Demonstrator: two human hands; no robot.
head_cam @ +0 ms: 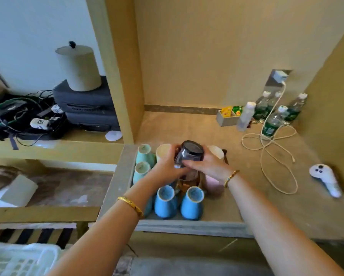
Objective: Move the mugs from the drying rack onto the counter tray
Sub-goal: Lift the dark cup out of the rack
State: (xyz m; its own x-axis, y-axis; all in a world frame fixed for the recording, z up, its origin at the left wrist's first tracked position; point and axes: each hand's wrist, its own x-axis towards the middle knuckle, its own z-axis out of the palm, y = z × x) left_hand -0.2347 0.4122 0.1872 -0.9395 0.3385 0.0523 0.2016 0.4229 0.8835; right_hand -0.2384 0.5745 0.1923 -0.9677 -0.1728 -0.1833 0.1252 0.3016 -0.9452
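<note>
Dark mug (pixel 189 154): I see translucent smoky glass, glossy.
Blue mugs (pixel 192 204): glazed ceramic by the look, smooth, soft sheen, paler unglazed-looking rims.
Mint mugs (pixel 144 154): same smooth glaze.
Tray (pixel 119 180): matt grey, stone-like.
Bench (pixel 246 176): matt beige, faintly mottled.
Water bottles (pixel 272 124): clear shiny plastic.
Rack (pixel 18 259): I read it as white plastic.
Bracelet (pixel 131 206): polished gold-coloured metal.

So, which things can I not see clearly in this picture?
- Head view: the lower part of the dark glass mug is covered by the left hand and the right hand.
- The amber glass under the hands is mostly hidden.
- The white drying rack is cut off by the bottom-left edge; its contents cannot be told.
- The labels on the green bottles are too small to read.
</note>
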